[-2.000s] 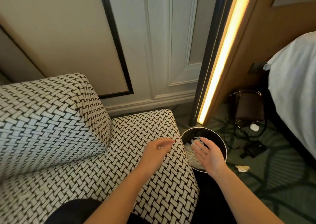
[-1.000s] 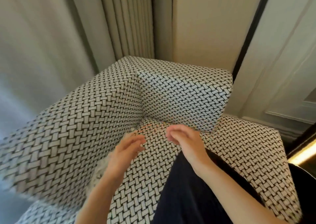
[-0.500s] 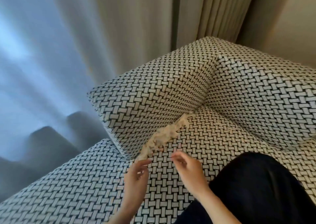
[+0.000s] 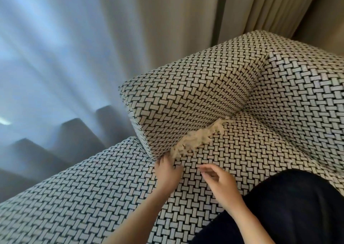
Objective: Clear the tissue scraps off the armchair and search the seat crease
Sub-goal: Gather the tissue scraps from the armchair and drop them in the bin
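Note:
A black-and-white woven armchair (image 4: 195,98) fills the view. A ragged strip of pale tissue scraps (image 4: 197,139) lies along the crease between the seat (image 4: 232,150) and the left arm cushion. My left hand (image 4: 167,171) rests on the seat with its fingertips at the near end of the scraps, fingers spread, holding nothing that I can see. My right hand (image 4: 219,182) hovers just right of it, fingers loosely curled and apart, empty. A few thin scraps (image 4: 264,136) lie further right on the seat.
Sheer grey-blue curtains (image 4: 65,57) hang behind the chair on the left and beige drapes (image 4: 260,7) at the top right. My dark-clothed leg (image 4: 288,206) covers the seat's lower right.
Two seconds ago my hands were over a black bin beside the chair. My view has swung left to the arm crease, and both hands have moved up to the near end of the scraps.

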`<control>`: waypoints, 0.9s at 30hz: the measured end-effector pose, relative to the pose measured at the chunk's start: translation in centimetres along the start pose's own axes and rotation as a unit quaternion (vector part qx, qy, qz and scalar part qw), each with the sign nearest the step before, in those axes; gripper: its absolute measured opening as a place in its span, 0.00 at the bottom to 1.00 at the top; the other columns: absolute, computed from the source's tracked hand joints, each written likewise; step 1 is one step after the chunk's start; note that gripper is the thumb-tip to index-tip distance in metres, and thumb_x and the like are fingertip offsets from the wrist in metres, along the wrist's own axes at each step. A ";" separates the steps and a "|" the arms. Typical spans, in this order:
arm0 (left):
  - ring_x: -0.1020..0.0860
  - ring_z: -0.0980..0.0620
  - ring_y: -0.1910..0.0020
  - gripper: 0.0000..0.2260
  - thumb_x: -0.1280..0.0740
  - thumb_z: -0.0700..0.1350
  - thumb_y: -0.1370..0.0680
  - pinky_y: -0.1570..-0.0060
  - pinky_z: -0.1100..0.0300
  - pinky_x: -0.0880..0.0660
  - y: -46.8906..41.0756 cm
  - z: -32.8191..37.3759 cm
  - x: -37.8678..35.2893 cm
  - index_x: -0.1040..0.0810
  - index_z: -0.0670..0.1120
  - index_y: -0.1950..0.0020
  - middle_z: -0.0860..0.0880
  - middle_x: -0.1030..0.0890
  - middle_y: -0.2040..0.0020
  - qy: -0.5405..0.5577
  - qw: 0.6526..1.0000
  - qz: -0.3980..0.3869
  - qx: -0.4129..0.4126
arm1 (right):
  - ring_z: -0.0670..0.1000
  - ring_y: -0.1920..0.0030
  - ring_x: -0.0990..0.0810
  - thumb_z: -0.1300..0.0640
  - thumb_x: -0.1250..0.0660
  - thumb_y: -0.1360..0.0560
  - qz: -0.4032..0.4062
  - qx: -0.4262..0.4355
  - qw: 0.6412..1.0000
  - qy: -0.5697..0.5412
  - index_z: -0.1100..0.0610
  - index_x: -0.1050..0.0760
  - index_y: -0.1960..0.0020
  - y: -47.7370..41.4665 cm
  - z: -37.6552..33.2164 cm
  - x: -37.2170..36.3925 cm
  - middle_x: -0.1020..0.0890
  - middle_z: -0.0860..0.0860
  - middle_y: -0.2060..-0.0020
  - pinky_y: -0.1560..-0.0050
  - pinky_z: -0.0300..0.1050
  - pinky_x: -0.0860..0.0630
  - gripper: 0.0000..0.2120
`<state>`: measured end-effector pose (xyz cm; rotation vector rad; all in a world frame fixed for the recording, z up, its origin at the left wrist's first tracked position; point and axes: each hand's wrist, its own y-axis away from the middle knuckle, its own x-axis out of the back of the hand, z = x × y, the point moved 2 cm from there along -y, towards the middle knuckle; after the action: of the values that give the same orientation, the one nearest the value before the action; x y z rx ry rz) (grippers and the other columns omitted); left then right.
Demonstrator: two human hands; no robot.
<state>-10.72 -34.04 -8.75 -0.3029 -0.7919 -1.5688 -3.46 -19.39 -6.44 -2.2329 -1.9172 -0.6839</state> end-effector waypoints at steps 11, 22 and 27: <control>0.49 0.43 0.26 0.17 0.39 0.49 0.26 0.28 0.42 0.57 -1.8 3.0 -3.5 0.27 0.52 0.37 0.49 0.32 0.30 0.085 0.981 0.045 0.168 | 0.34 0.49 0.24 0.59 0.37 0.22 0.005 -0.022 0.999 -0.024 0.47 0.23 0.47 -0.2 0.1 0.3 0.20 0.39 0.51 0.54 0.23 0.31 0.10; 0.50 0.43 0.26 0.20 0.41 0.51 0.27 0.28 0.41 0.62 -2.3 4.0 -4.6 0.30 0.52 0.35 0.50 0.31 0.30 0.004 0.984 0.030 0.177 | 0.33 0.49 0.25 0.59 0.38 0.22 0.015 -0.047 0.998 -0.026 0.49 0.23 0.46 -0.8 0.8 0.4 0.20 0.39 0.51 0.54 0.23 0.31 0.09; 0.55 0.42 0.25 0.22 0.38 0.47 0.26 0.27 0.43 0.55 -2.0 4.4 -3.6 0.33 0.53 0.31 0.43 0.43 0.25 0.083 0.976 0.040 0.196 | 0.35 0.49 0.24 0.58 0.38 0.22 0.029 -0.058 0.997 -0.044 0.51 0.22 0.46 -1.0 1.0 0.5 0.20 0.41 0.51 0.55 0.23 0.31 0.09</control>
<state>-13.11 -28.52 -8.35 0.0834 -0.9240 -1.3082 -4.09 -18.38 -7.33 -2.4157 -1.8885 -0.7175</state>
